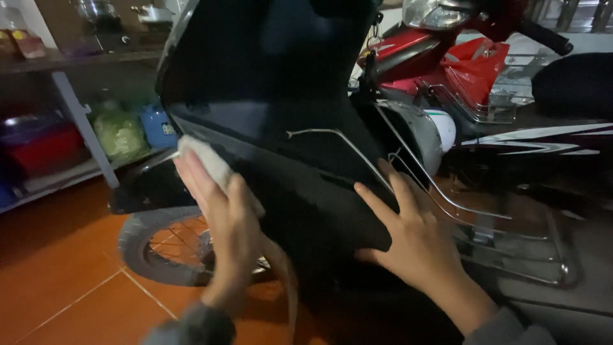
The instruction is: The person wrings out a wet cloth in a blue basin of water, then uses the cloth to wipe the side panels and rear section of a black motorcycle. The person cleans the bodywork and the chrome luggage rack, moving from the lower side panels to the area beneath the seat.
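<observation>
Here we see the left hand (220,211) pressing a small pale cloth (211,167) flat under its fingers against the glossy black front panel of the scooter (268,121), just above the spoked front wheel (163,246). The right hand (415,239) lies open, fingers spread, holding nothing, on the same panel beside the chrome wire rack (460,211). Behind stands a red motorbike (415,54).
</observation>
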